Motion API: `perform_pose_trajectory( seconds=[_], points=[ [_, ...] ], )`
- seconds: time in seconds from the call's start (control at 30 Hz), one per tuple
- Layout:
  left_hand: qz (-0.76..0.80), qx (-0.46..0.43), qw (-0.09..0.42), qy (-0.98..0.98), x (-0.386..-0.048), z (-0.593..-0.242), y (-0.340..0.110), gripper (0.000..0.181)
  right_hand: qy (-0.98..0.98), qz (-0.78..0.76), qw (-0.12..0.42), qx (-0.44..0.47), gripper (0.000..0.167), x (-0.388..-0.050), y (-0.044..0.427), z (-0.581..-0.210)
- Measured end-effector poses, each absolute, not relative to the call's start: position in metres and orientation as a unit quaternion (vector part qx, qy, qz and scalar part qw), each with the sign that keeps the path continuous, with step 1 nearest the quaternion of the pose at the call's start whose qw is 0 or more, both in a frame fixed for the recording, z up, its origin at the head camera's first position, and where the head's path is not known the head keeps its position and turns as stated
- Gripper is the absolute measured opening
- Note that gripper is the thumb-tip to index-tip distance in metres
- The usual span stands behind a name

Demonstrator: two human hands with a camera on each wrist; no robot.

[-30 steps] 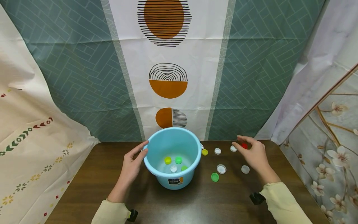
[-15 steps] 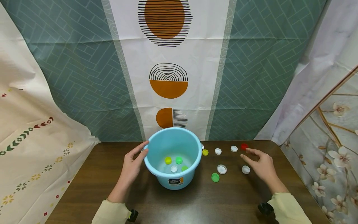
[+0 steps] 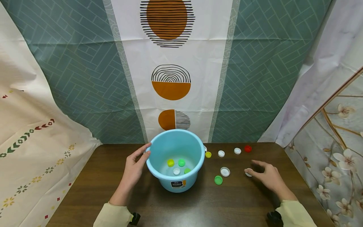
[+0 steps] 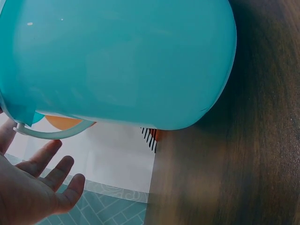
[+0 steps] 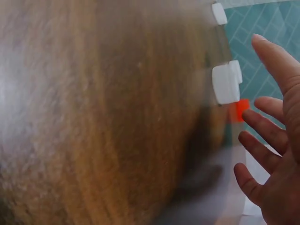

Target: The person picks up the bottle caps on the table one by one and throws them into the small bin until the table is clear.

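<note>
A light blue bucket (image 3: 175, 186) stands on the table, with several yellow, green and white bottle caps on its floor. At its left rim is my left hand (image 3: 134, 162), its thumb and index fingertip touching the edge. In the left wrist view the other fingers of the left hand (image 4: 44, 183) spread loosely beside the bucket handle (image 4: 56, 133). My right hand (image 3: 267, 176) hovers over a white bottle cap (image 3: 248, 173), thumb and fingers apart, the cap partly hidden. The right wrist view shows the right hand (image 5: 276, 140) holding nothing, with a white cap (image 5: 226, 84) beyond.
Right of the bucket lie a yellow cap (image 3: 208, 154), white caps (image 3: 221, 153) (image 3: 237, 151), a red cap (image 3: 248, 148), a larger white cap (image 3: 225, 171) and a green cap (image 3: 218, 180). Patterned cloth (image 3: 181, 75) hangs behind the wooden table (image 3: 204, 208).
My right hand has drawn back from near the red cap toward the nearer white cap. The red cap stays on the table. The left hand and bucket have not moved.
</note>
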State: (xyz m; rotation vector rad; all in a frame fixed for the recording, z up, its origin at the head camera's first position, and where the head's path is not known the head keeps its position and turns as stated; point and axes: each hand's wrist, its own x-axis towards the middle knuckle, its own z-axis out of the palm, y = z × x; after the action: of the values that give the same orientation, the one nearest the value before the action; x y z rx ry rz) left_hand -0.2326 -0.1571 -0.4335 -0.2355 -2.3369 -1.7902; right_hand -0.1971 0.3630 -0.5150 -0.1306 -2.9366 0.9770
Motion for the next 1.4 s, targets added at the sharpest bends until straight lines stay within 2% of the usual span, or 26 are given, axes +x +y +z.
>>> perform_pose_trajectory(
  seconds=[0.47, 0.67, 0.97, 1.4],
  points=[
    [-0.606, -0.080, 0.084, -0.787, -0.231, -0.429, -0.157, 0.035, -0.964, 0.262, 0.045, -0.009, 0.082, -0.194, 0.367, -0.526],
    [-0.608, -0.082, 0.076, -0.786, -0.220, -0.411, -0.152, 0.036, -0.962, 0.268, 0.040, -0.015, 0.074, -0.193, 0.366, -0.527],
    [-0.603, -0.083, 0.079, -0.790, -0.216, -0.407, -0.151, 0.036, -0.959, 0.282, 0.035, -0.016, 0.061, -0.193, 0.366, -0.526],
    [-0.606, -0.076, 0.076, -0.788, -0.216, -0.405, -0.150, 0.037, -0.961, 0.271, 0.044, -0.022, 0.065, -0.193, 0.364, -0.529]
  ],
)
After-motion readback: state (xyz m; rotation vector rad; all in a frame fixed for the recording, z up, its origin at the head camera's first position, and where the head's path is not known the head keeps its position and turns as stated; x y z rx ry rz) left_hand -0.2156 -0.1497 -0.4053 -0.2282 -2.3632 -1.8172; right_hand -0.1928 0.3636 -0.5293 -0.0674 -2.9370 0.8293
